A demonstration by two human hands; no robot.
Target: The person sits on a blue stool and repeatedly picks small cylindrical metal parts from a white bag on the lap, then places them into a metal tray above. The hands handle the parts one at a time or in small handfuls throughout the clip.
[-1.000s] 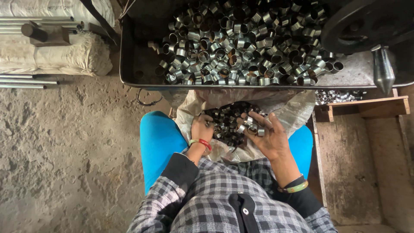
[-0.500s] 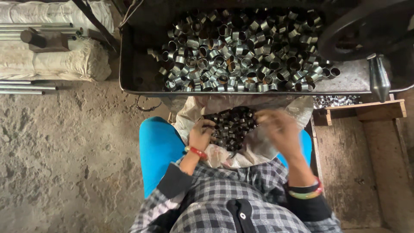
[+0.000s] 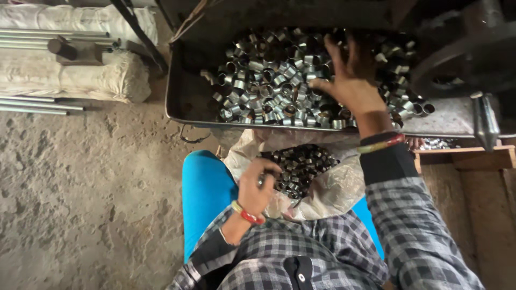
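The right hand lies spread open on the metal rings in the tray, at 12 o'clock; it grips nothing. The left hand pinches rings of the dark pile on the lap; sorting seems in hand, and gathering calls for closing fingers.

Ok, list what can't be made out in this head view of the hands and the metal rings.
- Right hand: palm faces down over the shiny rings in the tray; whether it grips any is hidden.
- Left hand: its fingers curl at the dark rings on the sack; what they pinch is too small to tell.
- Machine, top right: dark, cut off by the edge.
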